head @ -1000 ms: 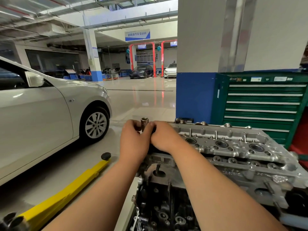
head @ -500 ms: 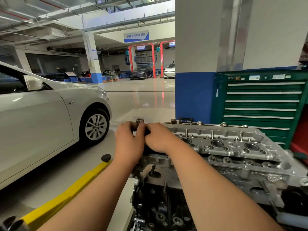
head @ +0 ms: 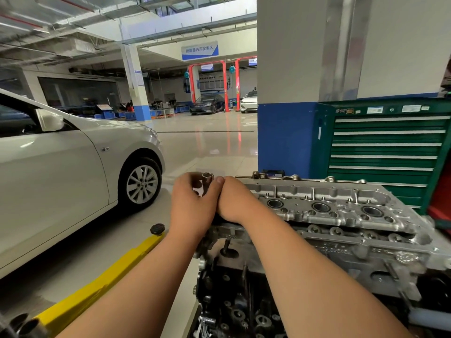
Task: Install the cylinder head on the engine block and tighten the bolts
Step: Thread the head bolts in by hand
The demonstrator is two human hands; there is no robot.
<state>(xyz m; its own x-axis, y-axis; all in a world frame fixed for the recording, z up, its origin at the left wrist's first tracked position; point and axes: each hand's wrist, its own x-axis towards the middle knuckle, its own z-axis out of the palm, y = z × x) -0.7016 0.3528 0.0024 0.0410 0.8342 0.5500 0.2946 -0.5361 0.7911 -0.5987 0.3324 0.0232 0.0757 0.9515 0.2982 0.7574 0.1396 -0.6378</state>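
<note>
Steel socket [head: 207,181], short and cylindrical, still pinched by fingers of my left hand [head: 192,208] at the grey cast-metal cylinder head [head: 329,211]; right hand [head: 234,201] grip hidden. Barely changed; tightening seems pending.

The glossy pale floor [head: 210,147] spread across the frame's left and centre. On it stood a white car [head: 61,172] at left, a yellow lift arm [head: 97,289] at lower left and a green tool cabinet [head: 385,152] at right.

Silver cylinder head [head: 341,211], white car [head: 61,172], green tool cabinet [head: 385,150]
</note>
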